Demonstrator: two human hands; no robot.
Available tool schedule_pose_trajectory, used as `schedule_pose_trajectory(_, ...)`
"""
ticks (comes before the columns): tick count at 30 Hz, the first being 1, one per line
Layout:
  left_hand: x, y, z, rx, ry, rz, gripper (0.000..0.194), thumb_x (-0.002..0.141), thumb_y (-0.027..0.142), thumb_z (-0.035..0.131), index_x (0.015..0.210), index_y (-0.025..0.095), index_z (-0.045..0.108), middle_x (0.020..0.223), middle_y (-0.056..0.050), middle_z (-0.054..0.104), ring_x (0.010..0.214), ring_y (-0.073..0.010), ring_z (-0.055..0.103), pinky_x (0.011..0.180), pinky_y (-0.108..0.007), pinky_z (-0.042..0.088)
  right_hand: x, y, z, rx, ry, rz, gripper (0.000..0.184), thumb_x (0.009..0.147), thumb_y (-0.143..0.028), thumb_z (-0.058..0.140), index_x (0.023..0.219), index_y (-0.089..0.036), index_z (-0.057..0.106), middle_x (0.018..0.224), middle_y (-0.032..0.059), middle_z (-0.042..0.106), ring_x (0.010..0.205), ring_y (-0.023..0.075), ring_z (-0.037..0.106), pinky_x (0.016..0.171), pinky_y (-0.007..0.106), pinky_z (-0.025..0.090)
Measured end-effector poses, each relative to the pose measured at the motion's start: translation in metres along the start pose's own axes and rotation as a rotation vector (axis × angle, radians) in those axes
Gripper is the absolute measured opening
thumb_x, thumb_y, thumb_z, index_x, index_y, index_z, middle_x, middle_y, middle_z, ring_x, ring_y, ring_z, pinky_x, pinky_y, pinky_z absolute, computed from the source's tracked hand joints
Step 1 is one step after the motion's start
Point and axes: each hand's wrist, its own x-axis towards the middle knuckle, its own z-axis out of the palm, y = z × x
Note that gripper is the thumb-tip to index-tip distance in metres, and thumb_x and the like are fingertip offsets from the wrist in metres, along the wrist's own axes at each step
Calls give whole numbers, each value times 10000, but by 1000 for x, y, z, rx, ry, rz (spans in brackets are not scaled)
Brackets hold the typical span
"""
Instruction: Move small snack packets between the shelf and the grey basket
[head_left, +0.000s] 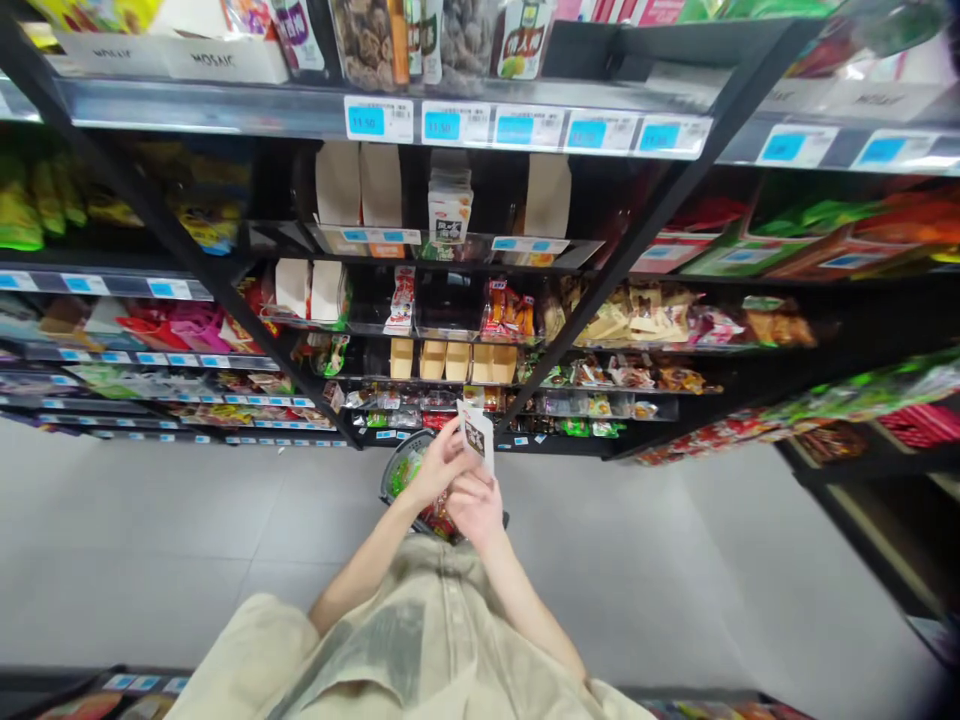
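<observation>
Both of my hands meet in front of my body around a small white snack packet (478, 437) with dark print. My left hand (439, 465) has its fingers closed on the packet's left side. From below, my right hand (476, 505) grips its lower part, fingers curled. Beneath them stands a dark shopping basket (390, 470) with green and red packaged goods in it, partly hidden by my hands and forearms. Similar-looking white packets (450, 205) stand in a stack on the shelf ahead.
Black shelving rises ahead, with bagged snacks (510, 310) and upright cardboard boxes (448, 360). A row of price tags (454, 125) runs along a shelf edge. Another rack (840, 440) stands at the right. Grey tiled floor (187, 510) lies below.
</observation>
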Motion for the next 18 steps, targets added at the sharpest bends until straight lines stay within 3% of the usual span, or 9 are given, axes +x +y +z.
schedule_pose_trajectory(4, -3, 3, 6, 179, 136, -6, 396, 742, 418, 861, 968, 180, 640, 855, -15, 726, 737, -143, 647, 693, -248, 527, -5, 23, -22, 102, -171, 148, 539, 999, -353, 565, 531, -245, 320, 351, -133, 119, 372, 81, 107, 397, 169, 181)
schedule_pose_trajectory(6, -2, 5, 7, 251, 178, 9, 334, 750, 384, 843, 912, 178, 635, 828, 0, 707, 731, -137, 627, 676, -237, 505, -7, 29, -26, 60, -213, 196, 577, 985, -379, 584, 523, -255, 263, 351, -144, 32, 379, 73, 21, 378, 168, 119)
schedule_pose_trajectory(8, -1, 6, 7, 261, 165, 11, 326, 764, 372, 826, 950, 179, 642, 862, -10, 719, 769, -151, 646, 710, -251, 518, -7, 29, -24, 21, -183, 200, 564, 977, -385, 592, 530, -260, 271, 359, -147, 38, 388, 70, 10, 371, 167, 100)
schedule_pose_trajectory(11, 1, 5, 5, 196, 149, 38, 521, 769, 372, 835, 1211, 198, 621, 1100, -70, 747, 1007, -210, 696, 883, -307, 550, -1, 21, -13, -23, -59, 101, 421, 942, -358, 641, 597, -236, 433, 402, -137, 240, 390, 64, 114, 380, 157, 179)
schedule_pose_trajectory(13, 3, 1, 2, 149, 145, 59, 638, 802, 422, 819, 1355, 216, 574, 1289, -109, 705, 1192, -242, 657, 1017, -348, 522, 6, 16, -6, -84, 39, -26, 291, 891, -363, 711, 693, -215, 557, 493, -110, 442, 408, 56, 268, 418, 158, 294)
schedule_pose_trajectory(16, 4, -10, -3, 80, 167, -12, 530, 926, 586, 641, 1271, 183, 650, 1301, -130, 708, 1189, -259, 662, 1032, -375, 518, 17, 12, -1, -234, 222, -240, 268, 805, -427, 802, 841, -202, 663, 714, -39, 671, 593, 97, 569, 581, 208, 484)
schedule_pose_trajectory(18, 4, -18, -7, 96, 225, -57, 509, 931, 618, 614, 1153, 166, 693, 1195, -120, 747, 1091, -259, 689, 962, -368, 541, 21, 11, -4, -353, 334, -351, 355, 750, -474, 844, 897, -192, 687, 802, -8, 724, 704, 145, 646, 673, 261, 531)
